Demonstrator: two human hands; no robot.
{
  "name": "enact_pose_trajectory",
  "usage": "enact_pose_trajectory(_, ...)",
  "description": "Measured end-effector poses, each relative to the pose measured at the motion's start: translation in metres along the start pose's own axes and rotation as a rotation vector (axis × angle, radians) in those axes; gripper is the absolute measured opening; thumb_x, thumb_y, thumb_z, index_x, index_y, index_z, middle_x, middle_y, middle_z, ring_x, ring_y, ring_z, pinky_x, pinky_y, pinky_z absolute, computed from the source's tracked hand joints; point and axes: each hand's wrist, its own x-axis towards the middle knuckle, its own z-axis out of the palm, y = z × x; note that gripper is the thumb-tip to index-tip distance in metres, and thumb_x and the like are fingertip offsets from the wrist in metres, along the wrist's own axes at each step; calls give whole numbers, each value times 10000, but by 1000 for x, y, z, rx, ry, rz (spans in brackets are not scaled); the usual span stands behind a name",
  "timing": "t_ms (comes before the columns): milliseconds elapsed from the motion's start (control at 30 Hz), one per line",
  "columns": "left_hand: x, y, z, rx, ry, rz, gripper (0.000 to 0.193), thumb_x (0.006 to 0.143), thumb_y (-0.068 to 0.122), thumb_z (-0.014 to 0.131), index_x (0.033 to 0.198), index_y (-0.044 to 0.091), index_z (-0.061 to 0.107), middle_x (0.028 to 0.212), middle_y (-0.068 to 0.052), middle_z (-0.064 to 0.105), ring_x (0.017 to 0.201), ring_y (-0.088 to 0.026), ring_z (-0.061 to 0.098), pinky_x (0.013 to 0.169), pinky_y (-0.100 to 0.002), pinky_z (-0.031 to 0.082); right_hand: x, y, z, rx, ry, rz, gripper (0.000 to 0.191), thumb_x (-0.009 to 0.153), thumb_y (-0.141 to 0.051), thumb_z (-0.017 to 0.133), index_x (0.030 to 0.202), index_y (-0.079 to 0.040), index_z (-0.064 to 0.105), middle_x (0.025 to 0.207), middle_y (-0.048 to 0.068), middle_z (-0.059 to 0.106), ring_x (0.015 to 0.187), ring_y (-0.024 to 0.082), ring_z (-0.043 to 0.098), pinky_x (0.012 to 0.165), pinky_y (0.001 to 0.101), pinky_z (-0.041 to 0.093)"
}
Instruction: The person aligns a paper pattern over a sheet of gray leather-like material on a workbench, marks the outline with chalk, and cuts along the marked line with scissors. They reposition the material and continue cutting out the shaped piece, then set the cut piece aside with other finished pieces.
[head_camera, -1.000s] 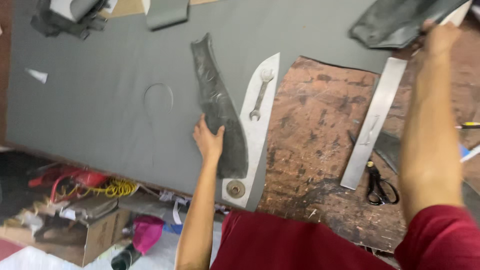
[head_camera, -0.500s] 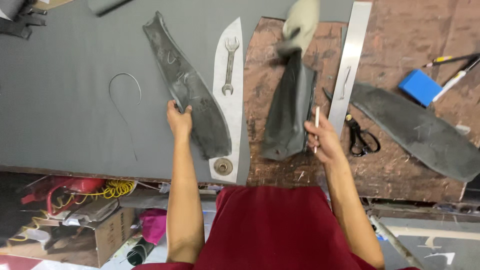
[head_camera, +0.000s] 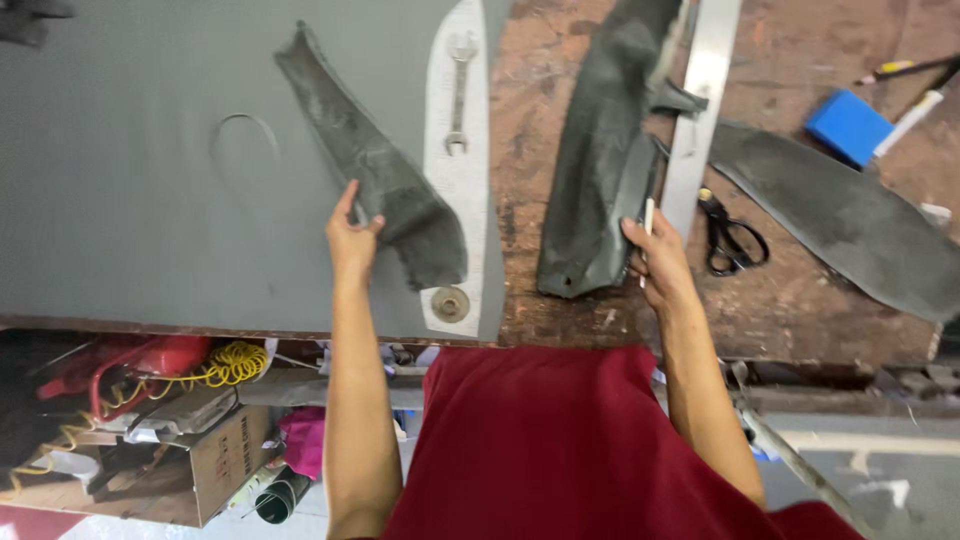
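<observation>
— What does the left hand (head_camera: 352, 238) have?

— Its fingers rest on the edge of a long dark leather piece (head_camera: 372, 165) lying flat on the grey sheet (head_camera: 140, 170), left of centre. The piece is narrow at its upper end and widens to a blunt lower end; the surface is dull and scuffed. The hand presses rather than grips it.

— And the right hand (head_camera: 655, 262)?

— It is closed around the lower edge of a second dark leather piece (head_camera: 600, 170), centre right on the brown worktable (head_camera: 790, 300), with a thin white marker (head_camera: 647, 228) between the fingers. That piece looks folded, thicker and creased.

— What lies between them?

— A pale curved template (head_camera: 462, 190) bearing a wrench (head_camera: 458, 90) and a round washer (head_camera: 450, 302). Right of the hand: a steel ruler (head_camera: 700, 110), black scissors (head_camera: 730, 235), a third leather strip (head_camera: 850, 215) and a blue block (head_camera: 848, 125).
</observation>
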Motion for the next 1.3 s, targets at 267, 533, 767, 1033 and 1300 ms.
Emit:
enact_pose_trajectory(267, -8, 36, -55, 235, 92, 125, 668, 826, -68, 748, 1449, 145, 639, 1144, -249, 604, 720, -184, 486, 760, -333, 527, -79, -52, 78, 192, -175, -120, 481, 827, -64, 700, 1299, -33, 609, 1096, 67, 728, 773, 85, 681, 647, 201, 530)
enact_pose_trajectory(533, 27, 66, -174, 280, 317, 749, 205, 875, 76, 748, 1066, 22, 701, 1128, -166, 671, 977, -366, 669, 827, -421, 525, -118, -32, 188, 116, -153, -360, 597, 692, 76, 588, 1288, 47, 568, 1060, 124, 717, 767, 124, 740, 670, 214, 556)
enact_pose_trajectory(767, 89, 71, -327, 24, 99, 325, 354, 1011, 161, 647, 1342, 41, 610, 1052, -186, 684, 864, -336, 606, 826, -412, 516, -61, 115, 368, -2, -318, -136, 282, 950, -12, 779, 1106, 86, 566, 820, 68, 588, 574, 105, 500, 473, 244, 368)
enact_pose_trajectory(1033, 157, 20, -455, 24, 127, 574, 371, 1043, 38, 531, 1392, 64, 653, 1245, -155, 683, 1112, -247, 601, 964, -373, 475, -23, 174, 480, -403, -190, 39, 288, 996, -142, 802, 1003, 45, 583, 769, 29, 509, 616, 147, 424, 510, 319, 311)
enact_pose_trajectory(1300, 174, 5, -419, -96, -803, 533, 493, 1023, 499, 601, 1394, 178, 654, 1334, -143, 629, 1286, -278, 596, 1110, -404, 478, -43, 116, 540, -624, -661, 151, 139, 876, -65, 805, 897, 71, 785, 767, 41, 682, 714, 142, 599, 605, 310, 476)
